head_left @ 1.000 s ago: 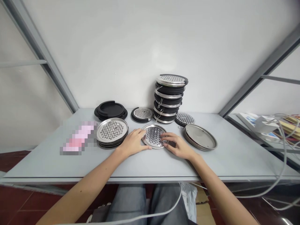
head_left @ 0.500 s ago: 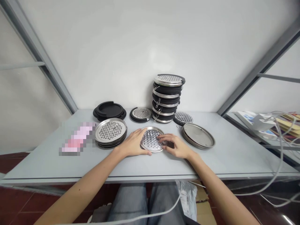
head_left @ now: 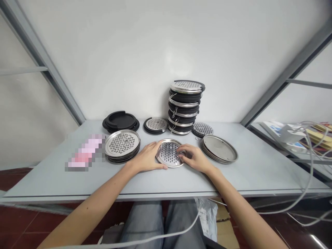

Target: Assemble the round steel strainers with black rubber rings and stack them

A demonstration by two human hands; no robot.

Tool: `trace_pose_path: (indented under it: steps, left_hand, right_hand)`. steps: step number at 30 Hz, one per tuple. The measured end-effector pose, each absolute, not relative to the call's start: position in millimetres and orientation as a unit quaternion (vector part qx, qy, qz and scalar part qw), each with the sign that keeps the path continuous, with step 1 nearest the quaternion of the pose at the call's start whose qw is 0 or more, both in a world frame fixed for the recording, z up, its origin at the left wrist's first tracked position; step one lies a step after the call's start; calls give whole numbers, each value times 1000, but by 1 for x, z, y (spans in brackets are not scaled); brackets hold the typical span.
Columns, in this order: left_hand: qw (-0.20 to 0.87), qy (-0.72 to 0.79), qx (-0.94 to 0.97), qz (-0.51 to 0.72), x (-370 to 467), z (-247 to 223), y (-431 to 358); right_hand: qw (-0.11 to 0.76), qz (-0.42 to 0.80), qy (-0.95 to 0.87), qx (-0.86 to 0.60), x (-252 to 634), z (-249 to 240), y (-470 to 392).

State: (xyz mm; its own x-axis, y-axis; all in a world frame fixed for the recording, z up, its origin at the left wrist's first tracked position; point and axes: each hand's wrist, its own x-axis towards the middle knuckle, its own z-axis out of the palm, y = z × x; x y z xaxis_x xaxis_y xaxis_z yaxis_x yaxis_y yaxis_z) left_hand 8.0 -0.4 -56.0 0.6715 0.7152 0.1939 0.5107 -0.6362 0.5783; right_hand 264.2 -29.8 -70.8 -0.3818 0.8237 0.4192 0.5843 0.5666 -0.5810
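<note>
A round metal grater disc (head_left: pixel 169 158) with a raised rim lies flat on the table in front of me. Around its left edge, my left hand (head_left: pixel 147 158) holds the rim between thumb and stretched fingers. The curled fingertips of my right hand (head_left: pixel 192 157) press together at the disc's right side; whether they pinch a part of it is hidden. To the left is a stack of grater discs (head_left: pixel 123 144) with oblong holes. On the right sit stacked plain metal plates (head_left: pixel 220 149).
Behind stands a tall pile of metal discs and black rings (head_left: pixel 184 107) with wire clips. Black plastic rings (head_left: pixel 121 121) and two smaller perforated discs (head_left: pixel 155 124) lie along the back. A pink blurred item (head_left: pixel 86 152) is at left. A white cable (head_left: pixel 310 173) hangs at right.
My right fingers have shifted slightly over the right part of the disc and curled more. The disc's hole pattern looks slightly turned. My left hand keeps its place on the rim.
</note>
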Motion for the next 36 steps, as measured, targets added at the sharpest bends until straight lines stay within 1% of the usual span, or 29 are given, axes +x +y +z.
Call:
trace_pose_path:
  steps: [2, 5, 8, 11, 13, 23, 28, 31, 36]
  left_hand:
    - [253, 348, 877, 213, 8, -57, 0]
    - [262, 351, 872, 220, 8, -59, 0]
    - [269, 355, 868, 222, 8, -60, 1]
    - [275, 361, 864, 219, 9, -60, 0]
    - [278, 364, 861, 220, 9, -60, -1]
    - [291, 356, 856, 234, 9, -62, 0]
    - [292, 395, 849, 194, 8, -66, 1]
    - [295, 395, 849, 188, 8, -67, 1]
    - [292, 388, 851, 200, 7, -66, 1]
  right_hand:
    - [364, 152, -805, -443, 266, -73, -28]
    - [385, 81, -776, -493, 271, -79, -24]
    - [365, 41, -755, -544, 275, -86, -20]
    - [332, 53, -769, -543, 275, -89, -19]
    - [326, 63, -776, -536, 274, -89, -19]
    - [367, 126, -747, -540, 269, -87, -7]
    - [349, 198, -714, -574, 269, -82, 5]
    - [339, 180, -725, -572, 267, -79, 6]
    - [350, 127, -761, -532, 265, -73, 1]
